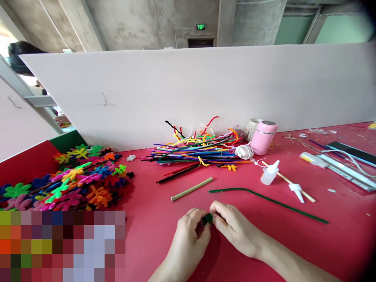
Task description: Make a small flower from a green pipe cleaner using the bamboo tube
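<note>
My left hand point(188, 241) and my right hand point(235, 229) meet low over the red table point(152, 231), and both pinch a small dark green pipe-cleaner piece point(208, 218) between their fingertips. Most of that piece is hidden by the fingers. Just beyond the hands a long dark green pipe cleaner point(266, 199) lies bent on the table, and a pale stick point(192, 189) rests to its left.
A heap of coloured pipe cleaners point(195, 150) lies at the back by the white board point(205, 86). Pipe-cleaner flowers point(79, 178) pile up at left. A pink cup point(263, 137), small white bottle point(269, 173), wooden skewer point(289, 182) and ruler point(343, 170) sit at right.
</note>
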Tool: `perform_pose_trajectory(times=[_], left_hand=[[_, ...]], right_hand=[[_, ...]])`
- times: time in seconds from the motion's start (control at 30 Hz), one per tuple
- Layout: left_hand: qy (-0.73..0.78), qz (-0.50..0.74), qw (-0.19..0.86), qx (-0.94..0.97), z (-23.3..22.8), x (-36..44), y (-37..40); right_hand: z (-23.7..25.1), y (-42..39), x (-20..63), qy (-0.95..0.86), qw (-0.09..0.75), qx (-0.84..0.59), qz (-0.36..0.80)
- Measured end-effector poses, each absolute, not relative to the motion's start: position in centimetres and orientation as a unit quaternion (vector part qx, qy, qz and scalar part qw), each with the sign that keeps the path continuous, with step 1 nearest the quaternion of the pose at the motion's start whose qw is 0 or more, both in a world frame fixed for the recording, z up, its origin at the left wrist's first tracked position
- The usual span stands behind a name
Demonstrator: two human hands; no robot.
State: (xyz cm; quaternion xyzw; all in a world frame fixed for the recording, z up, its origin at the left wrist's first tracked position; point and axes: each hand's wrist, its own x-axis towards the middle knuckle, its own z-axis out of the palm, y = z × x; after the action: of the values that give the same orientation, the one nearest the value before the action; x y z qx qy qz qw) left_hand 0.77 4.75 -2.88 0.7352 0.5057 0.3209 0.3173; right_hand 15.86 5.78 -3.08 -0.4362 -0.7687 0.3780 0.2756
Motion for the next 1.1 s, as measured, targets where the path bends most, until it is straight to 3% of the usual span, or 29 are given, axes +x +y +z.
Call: perform_pose_trajectory(times=[0.33,0.43,0.53,0.63,0.73,0.8,0.93,1.1], left_hand=[[0.378,0.254,-0.021,0.890,-3.7,0.4,3.9],[0.365,0.249,-0.040,0.896,-3.8,0.4,3.9],[0.439,0.297,0.085,0.844,-3.7,0.6,4.2],[0.504,0.341,0.319,0.727,-3.3,0.7,4.8],[0.473,0.357,0.549,0.590,-3.1,0.4,5.2],[0.436,0.361,0.638,0.521,-3.2,0.2,5.4],[0.396,0.353,0.715,0.456,-3.6,-0.2,5.5],[0.398,0.333,0.711,0.474,-3.4,-0.1,5.5]], right_hand=[[-3.2,6.0,15.5,-0.629,0.327,-0.416,0.570],[-3.3,6.0,15.4,-0.607,0.324,-0.428,0.586],[-3.3,5.9,15.6,-0.633,0.323,-0.436,0.552],[-3.2,5.9,15.8,-0.672,0.340,-0.424,0.503],[-2.9,6.0,16.1,-0.699,0.348,-0.399,0.481],[-2.6,6.0,16.3,-0.724,0.349,-0.388,0.451],[-2.4,6.1,16.5,-0.790,0.340,-0.372,0.350],[-3.0,6.0,16.5,-0.848,0.298,-0.374,0.230]])
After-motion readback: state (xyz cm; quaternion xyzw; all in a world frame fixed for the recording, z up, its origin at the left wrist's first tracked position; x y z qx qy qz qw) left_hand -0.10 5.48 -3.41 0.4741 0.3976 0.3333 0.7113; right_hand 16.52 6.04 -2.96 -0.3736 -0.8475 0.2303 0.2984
